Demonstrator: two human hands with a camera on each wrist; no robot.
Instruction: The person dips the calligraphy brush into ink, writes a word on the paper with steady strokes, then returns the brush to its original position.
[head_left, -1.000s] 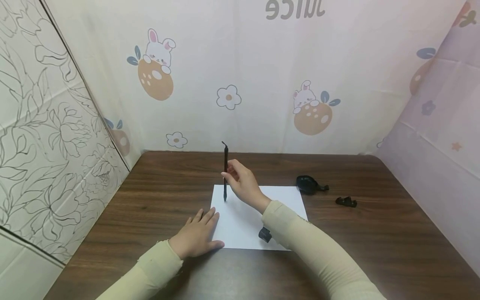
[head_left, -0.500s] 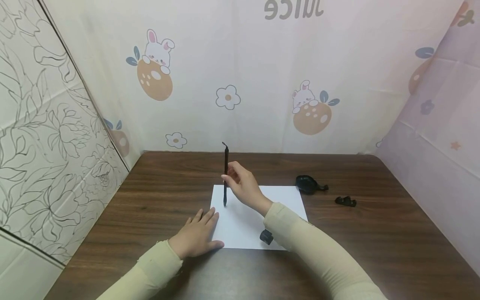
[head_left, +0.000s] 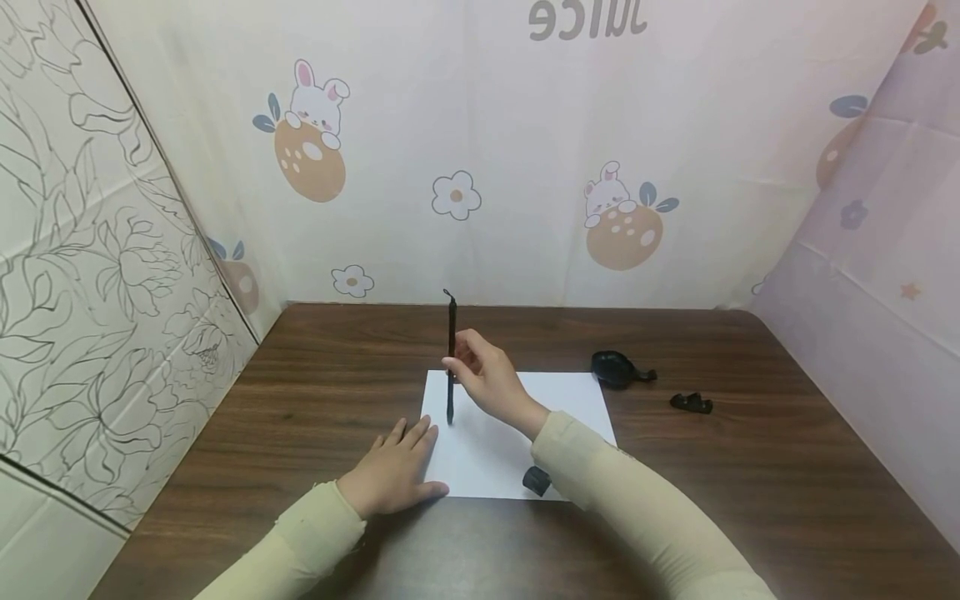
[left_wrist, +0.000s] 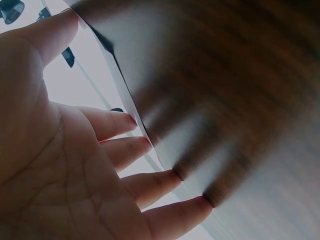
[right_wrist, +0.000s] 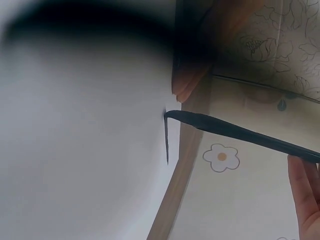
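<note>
In the head view my right hand [head_left: 491, 379] pinches a black writing brush [head_left: 452, 333] by its handle, holding it nearly upright over the left part of a white sheet of paper [head_left: 487, 467]. The right wrist view shows the brush [right_wrist: 225, 128] with its bristle tip bent against the paper, and a thin dark stroke [right_wrist: 167, 142] trails from that tip. My left hand [head_left: 393, 471] lies flat with spread fingers along the sheet's left edge. In the left wrist view, that hand's fingertips [left_wrist: 142, 142] sit right at the paper's edge.
A black dish with a short handle [head_left: 613, 369] stands by the sheet's far right corner. Farther right is a small black notched rest [head_left: 692, 403]. A dark wrist-worn piece [head_left: 536, 481] shows under the right sleeve. Patterned curtains [head_left: 525, 167] border the brown wooden table [head_left: 315, 375].
My right hand has drawn the brush a short way toward me, its tip moving down along the sheet's left side. My left hand has stayed in place.
</note>
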